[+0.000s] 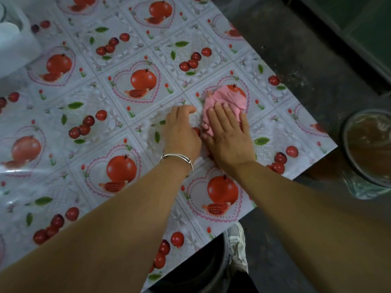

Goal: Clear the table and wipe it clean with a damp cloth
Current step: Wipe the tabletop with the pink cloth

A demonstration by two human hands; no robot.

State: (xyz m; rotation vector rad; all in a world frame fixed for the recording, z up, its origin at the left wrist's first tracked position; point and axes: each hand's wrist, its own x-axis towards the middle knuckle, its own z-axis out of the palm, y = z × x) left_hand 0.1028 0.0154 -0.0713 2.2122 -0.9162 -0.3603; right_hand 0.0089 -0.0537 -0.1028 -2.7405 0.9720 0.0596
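Observation:
A crumpled pink cloth [227, 98] lies on the table [118, 106], which wears a plastic cover printed with pomegranates and cherries. My right hand [229, 136] presses flat on the cloth's near part, fingers spread, close to the table's right edge. My left hand [182, 132], with a silver bangle on the wrist, rests on the cover just left of the cloth. Its fingers are curled with the tips on the plastic, and nothing shows inside them.
A white plastic container [14, 37] stands at the table's far left corner. On the dark floor to the right sits a bin [368, 153] lined with clear plastic. Another dark bucket [198, 271] and my white shoe [238, 246] are below the table's near edge.

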